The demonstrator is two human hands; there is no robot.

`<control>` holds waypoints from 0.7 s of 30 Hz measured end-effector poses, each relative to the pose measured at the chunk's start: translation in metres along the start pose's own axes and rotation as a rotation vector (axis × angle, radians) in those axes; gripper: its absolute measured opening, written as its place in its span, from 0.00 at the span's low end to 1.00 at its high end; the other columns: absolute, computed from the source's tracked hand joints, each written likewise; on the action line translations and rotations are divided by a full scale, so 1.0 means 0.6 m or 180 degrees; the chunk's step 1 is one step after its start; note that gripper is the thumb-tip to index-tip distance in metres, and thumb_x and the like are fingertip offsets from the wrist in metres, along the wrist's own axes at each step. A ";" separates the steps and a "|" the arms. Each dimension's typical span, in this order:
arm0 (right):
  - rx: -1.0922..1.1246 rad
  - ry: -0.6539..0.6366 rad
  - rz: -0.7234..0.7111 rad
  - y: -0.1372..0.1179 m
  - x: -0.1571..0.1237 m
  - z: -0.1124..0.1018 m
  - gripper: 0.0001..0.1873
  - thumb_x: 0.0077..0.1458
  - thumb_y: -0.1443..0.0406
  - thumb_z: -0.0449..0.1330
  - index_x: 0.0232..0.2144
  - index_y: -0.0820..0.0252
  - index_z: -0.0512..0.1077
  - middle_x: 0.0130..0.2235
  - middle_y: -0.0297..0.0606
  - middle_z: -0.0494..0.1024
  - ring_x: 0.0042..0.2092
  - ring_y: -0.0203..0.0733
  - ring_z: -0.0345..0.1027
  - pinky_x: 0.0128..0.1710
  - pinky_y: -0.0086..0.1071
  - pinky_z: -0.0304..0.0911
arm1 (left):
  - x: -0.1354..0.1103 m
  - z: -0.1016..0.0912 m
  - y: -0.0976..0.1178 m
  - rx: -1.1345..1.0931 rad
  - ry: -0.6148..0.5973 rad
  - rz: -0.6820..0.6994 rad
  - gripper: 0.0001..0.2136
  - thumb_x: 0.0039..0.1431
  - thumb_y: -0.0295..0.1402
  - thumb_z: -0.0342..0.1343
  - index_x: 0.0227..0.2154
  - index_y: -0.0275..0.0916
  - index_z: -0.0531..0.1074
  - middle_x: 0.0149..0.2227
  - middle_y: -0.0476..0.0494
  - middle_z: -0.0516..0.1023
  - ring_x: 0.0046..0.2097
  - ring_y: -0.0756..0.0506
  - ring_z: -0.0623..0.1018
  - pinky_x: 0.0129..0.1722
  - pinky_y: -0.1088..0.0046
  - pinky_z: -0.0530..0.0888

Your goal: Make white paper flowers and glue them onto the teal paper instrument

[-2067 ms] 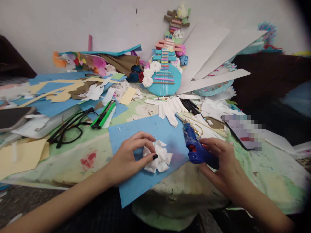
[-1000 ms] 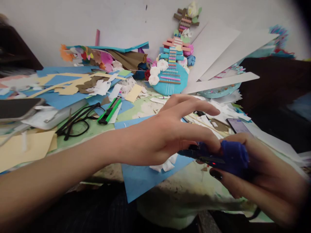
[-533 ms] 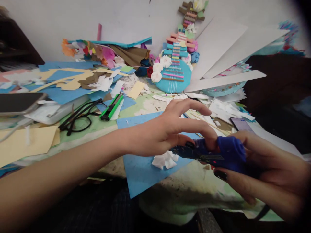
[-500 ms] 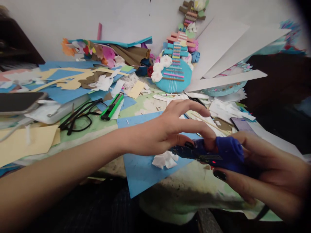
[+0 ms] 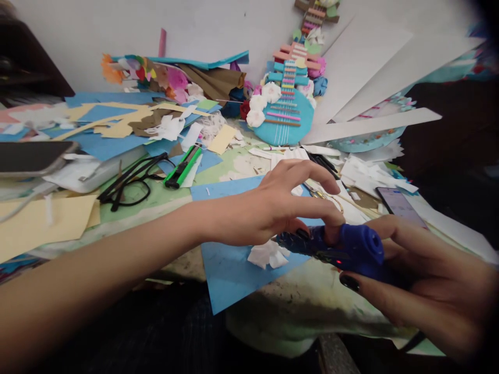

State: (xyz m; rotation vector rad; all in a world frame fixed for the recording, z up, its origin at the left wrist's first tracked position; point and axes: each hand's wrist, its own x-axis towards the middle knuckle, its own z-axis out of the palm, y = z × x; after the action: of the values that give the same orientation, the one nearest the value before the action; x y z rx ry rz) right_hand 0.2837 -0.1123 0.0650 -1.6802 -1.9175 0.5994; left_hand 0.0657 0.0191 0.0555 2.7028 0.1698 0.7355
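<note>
Head view: the glue gun [image 5: 353, 250] is cradled in the right hand [image 5: 423, 291], fingers curled round its body, just above the right corner of the blue sheet [image 5: 230, 272]. Its barrel is pinched by the left hand [image 5: 273, 208], seemingly for steadiness, over the paper flower [image 5: 268, 255].

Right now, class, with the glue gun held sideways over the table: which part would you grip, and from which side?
Grip the wide back end of the glue gun, coming from the right, as the right hand does. The narrow nozzle points left, under the left hand, and a red light glows on the body, so that tip is probably hot.
</note>
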 end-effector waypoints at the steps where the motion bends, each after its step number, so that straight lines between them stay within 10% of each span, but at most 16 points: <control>1: 0.0002 -0.0005 0.0014 -0.002 -0.001 0.001 0.13 0.53 0.56 0.62 0.40 0.48 0.66 0.31 0.31 0.72 0.27 0.35 0.64 0.19 0.24 0.57 | 0.000 0.001 0.000 -0.0016 0.0000 -0.0001 0.16 0.57 0.22 0.50 0.42 0.52 0.71 0.56 0.48 0.63 0.61 0.42 0.59 0.63 0.58 0.61; 21: 0.0126 -0.0048 0.0052 -0.002 0.005 0.003 0.11 0.54 0.56 0.61 0.38 0.49 0.65 0.28 0.28 0.69 0.22 0.31 0.56 0.17 0.24 0.50 | -0.002 0.002 0.001 -0.0631 0.0261 -0.0155 0.12 0.60 0.25 0.53 0.37 0.51 0.76 0.50 0.48 0.73 0.60 0.42 0.65 0.59 0.58 0.66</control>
State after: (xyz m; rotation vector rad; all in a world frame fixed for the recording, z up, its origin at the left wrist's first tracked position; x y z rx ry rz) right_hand 0.2812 -0.1094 0.0646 -1.6729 -1.8916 0.6538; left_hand 0.0653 0.0180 0.0542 2.4747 0.1722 0.8045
